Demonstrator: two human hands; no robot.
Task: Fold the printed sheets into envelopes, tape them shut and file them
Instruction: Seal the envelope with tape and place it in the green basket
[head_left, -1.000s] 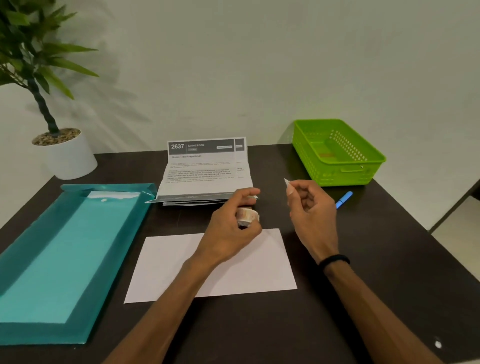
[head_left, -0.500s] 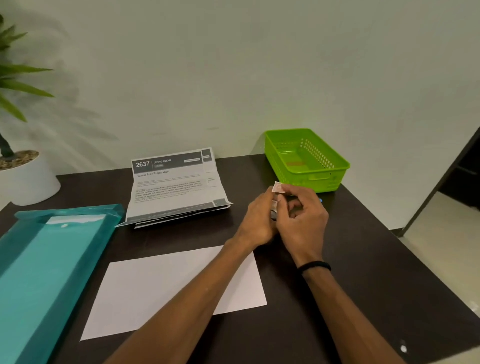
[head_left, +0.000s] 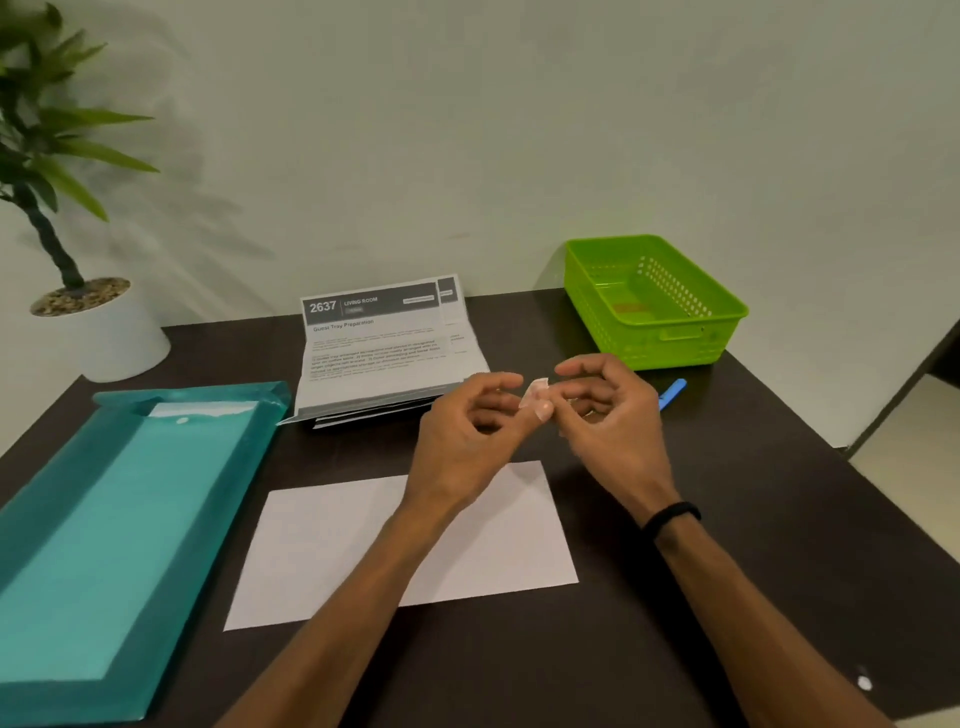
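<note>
A short strip of tape sits between my two hands above the table. My left hand pinches its lower end at the thumb tip, fingers curled. My right hand is close on the right, fingers curled toward the strip; whether it grips anything is hidden. A blank white sheet lies flat under my forearms. A stack of folded printed sheets headed "2637" lies behind it. A teal file folder lies open at the left.
A green plastic basket stands at the back right, with a blue pen in front of it. A potted plant is at the back left. The dark table's right edge drops to the floor.
My hands came together at the right and have now parted slightly, with the tape strip between them. The tape roll seen in my left hand earlier is out of sight. The camera swung right, then back left.
</note>
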